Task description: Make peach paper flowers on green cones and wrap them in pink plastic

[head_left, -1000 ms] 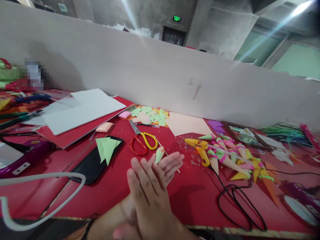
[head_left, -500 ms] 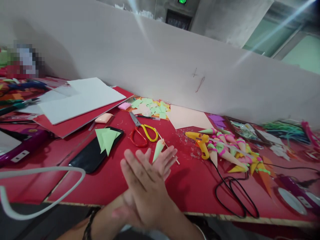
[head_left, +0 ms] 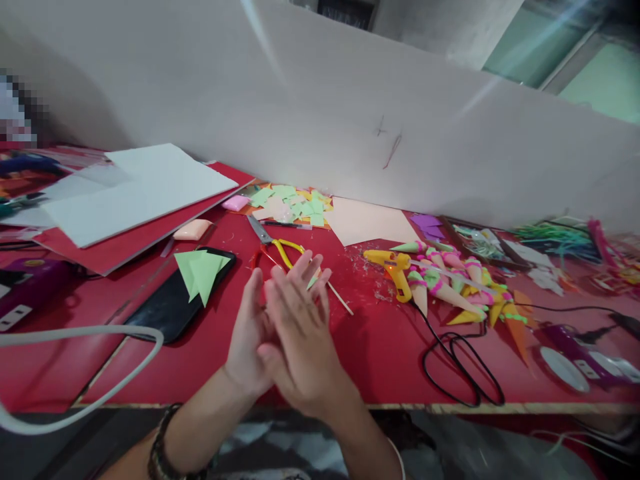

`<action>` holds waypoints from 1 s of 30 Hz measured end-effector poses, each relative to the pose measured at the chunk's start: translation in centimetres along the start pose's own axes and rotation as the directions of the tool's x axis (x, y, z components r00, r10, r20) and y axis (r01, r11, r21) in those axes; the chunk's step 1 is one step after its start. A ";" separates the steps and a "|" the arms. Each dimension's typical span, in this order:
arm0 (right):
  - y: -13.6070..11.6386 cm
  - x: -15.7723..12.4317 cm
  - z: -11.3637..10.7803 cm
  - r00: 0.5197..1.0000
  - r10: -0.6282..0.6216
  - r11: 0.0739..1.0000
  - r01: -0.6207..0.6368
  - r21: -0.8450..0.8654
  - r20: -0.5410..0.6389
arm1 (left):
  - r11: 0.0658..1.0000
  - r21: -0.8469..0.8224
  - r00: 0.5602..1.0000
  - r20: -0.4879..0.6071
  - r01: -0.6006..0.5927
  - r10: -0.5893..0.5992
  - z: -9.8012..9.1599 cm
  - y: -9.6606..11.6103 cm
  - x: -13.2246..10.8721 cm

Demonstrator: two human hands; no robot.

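Palm to palm, two bare hands meet above a red worktable (head_left: 365, 380), the right hand (head_left: 305, 353) laid across the left hand (head_left: 249, 350) at a slant. The right hand's fingers lie straight and close together, while the left's are slightly fanned beyond them. The overlap hides anything small that may be pressed between the palms; from where I stand, I cannot tell.

Just past the fingertips shows a sliver of a pale green piece (head_left: 313, 280), mostly hidden, beside a thin white stick (head_left: 341, 299); whether skin touches it is unclear. Scissors (head_left: 269, 240) with red and yellow handles lie partly behind the fingers, handles toward the worker, likely for an easy grab. To the right, a yellow glue gun (head_left: 395, 263) rests on its side next to heaped paper cones (head_left: 447, 290), perhaps parked there to stay within reach, its small light glowing. On the left, green paper triangles (head_left: 200, 270) sit on a black phone (head_left: 165, 313), seemingly a handy perch that sets them apart from the scraps (head_left: 293, 203) by the partition (head_left: 320, 120).
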State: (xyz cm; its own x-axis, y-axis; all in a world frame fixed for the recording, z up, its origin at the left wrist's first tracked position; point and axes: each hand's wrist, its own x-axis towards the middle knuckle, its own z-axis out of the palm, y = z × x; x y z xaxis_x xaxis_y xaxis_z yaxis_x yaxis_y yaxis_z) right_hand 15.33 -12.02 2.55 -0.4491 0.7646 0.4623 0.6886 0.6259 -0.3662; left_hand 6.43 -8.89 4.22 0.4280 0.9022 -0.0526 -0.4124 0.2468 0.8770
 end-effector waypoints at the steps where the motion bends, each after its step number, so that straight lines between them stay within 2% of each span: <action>1: 0.5 0.0 -0.2 0.998 0.052 0.999 -0.052 -0.005 -0.046 | 0.999 -0.044 1.000 0.003 -0.004 0.004 0.0 0.0 -0.1; 4: 1.8 -0.6 -0.5 0.985 0.144 0.989 -0.141 0.038 -0.099 | 0.976 -0.215 0.999 0.023 -0.036 0.042 -0.4 0.2 -0.4; 6: 2.1 -1.3 -0.4 0.971 0.179 0.981 -0.165 0.098 -0.159 | 0.967 -0.247 0.998 0.022 -0.058 0.065 -0.6 0.4 -0.4; 10: 1.9 -1.9 -0.2 0.888 0.344 0.924 -0.262 0.279 -0.304 | 0.962 -0.270 0.998 0.015 -0.050 0.056 -0.8 0.5 -0.2; 15: 1.7 -1.5 -0.5 0.830 0.500 0.753 -0.277 0.597 -0.246 | 0.959 -0.269 0.994 -0.080 -0.092 0.073 -0.9 0.7 0.0; 18: 2.0 -1.4 -0.5 0.795 0.558 0.666 -0.257 0.700 -0.239 | 0.965 -0.240 0.988 -0.128 -0.110 0.080 -1.3 0.9 0.0; 21: 2.4 -1.5 -0.5 0.773 0.584 0.619 -0.226 0.752 -0.248 | 0.974 -0.200 0.989 -0.120 -0.110 0.087 -1.9 0.8 -0.1; 23: 2.6 -1.5 -0.7 0.780 0.570 0.622 -0.206 0.755 -0.256 | 0.991 -0.077 0.990 -0.105 -0.105 0.097 -2.2 0.6 -0.2; 25: 2.5 -1.5 -1.0 0.804 0.534 0.661 -0.203 0.722 -0.263 | 0.980 0.174 0.989 -0.090 -0.102 0.119 -2.3 0.4 -0.3; 28: 2.5 -1.4 -1.6 0.838 0.466 0.772 -0.228 0.593 -0.283 | 0.844 0.523 0.991 0.000 -0.115 0.135 -2.0 0.0 -0.4; 30: 2.5 -1.4 -1.8 0.877 0.386 0.852 -0.220 0.476 -0.287 | 0.774 0.617 0.990 0.080 -0.141 0.116 -1.8 -0.3 -0.4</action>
State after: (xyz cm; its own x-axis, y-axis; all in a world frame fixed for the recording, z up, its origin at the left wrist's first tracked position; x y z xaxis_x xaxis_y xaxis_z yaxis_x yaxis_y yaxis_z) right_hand 18.71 -11.83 2.44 0.0355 0.8681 0.4951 0.4145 0.4380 -0.7977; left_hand 4.93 -8.63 3.08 0.4399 0.8937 0.0882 0.1166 -0.1542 0.9811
